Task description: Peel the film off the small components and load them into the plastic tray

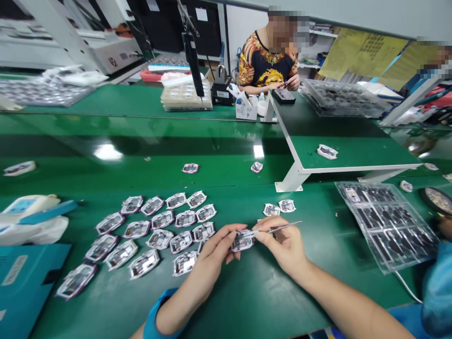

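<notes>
Between the thumb and fingers of my left hand [217, 245] is a small white-and-purple device housing [242, 240] with electronics inside. My right hand [282, 245] pinches a pair of slim metal tweezers [282, 226]. Their working end lies at the upper right of the held housing; whether it grips a part is too small to tell. To the left of my hands, several similar housings [161, 219] lie in slanting rows on the green table [247, 301]. Just beyond my right hand sit two more housings [286, 205], partly beside a third that my fingers mostly hide.
A clear compartment tray [388, 221] lies on the right, beside a white-legged green stand [353, 146]. A blue folder [28, 287] and a white-and-blue tool [35, 216] are at left. Across the table, a person [268, 61] works near a hanging electric screwdriver [192, 61].
</notes>
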`<state>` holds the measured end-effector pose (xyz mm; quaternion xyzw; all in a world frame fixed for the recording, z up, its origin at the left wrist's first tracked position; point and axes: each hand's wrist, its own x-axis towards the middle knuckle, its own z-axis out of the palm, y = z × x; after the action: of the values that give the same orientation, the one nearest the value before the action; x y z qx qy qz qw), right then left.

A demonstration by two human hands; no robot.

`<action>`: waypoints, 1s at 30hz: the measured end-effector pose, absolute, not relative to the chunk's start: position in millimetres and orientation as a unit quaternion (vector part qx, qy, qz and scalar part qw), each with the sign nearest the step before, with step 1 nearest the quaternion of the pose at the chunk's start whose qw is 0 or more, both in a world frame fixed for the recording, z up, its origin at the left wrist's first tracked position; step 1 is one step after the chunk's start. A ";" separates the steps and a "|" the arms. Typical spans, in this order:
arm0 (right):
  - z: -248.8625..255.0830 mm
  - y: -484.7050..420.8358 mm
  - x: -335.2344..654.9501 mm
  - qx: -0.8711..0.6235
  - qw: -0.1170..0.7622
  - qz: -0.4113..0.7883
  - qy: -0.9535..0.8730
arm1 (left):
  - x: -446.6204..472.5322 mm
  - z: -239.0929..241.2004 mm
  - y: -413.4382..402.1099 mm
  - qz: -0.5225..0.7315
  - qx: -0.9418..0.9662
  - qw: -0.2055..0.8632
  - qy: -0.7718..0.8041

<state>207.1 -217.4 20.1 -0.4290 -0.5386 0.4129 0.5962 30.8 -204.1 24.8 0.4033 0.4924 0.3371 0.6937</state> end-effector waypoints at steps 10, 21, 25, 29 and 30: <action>15.0 -215.1 203.4 -0.420 0.582 0.432 -0.546 | 33.5 25.2 -203.4 0.323 0.416 0.697 0.486; 17.3 -214.7 202.7 -0.475 0.563 0.462 -0.493 | 32.2 27.8 -204.7 0.337 0.434 0.684 0.481; 18.3 -214.5 201.7 -0.481 0.568 0.460 -0.484 | 32.5 30.3 -205.4 0.340 0.452 0.673 0.477; 17.7 -214.3 201.7 -0.490 0.563 0.467 -0.475 | 33.3 31.7 -205.4 0.338 0.470 0.662 0.477; 17.3 -214.3 201.7 -0.492 0.563 0.468 -0.472 | 33.6 31.8 -205.4 0.338 0.472 0.660 0.477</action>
<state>201.7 -214.3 17.3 -0.4921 -0.4716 0.4675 0.5629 33.6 -205.4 31.8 0.4722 0.4770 0.3376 0.6599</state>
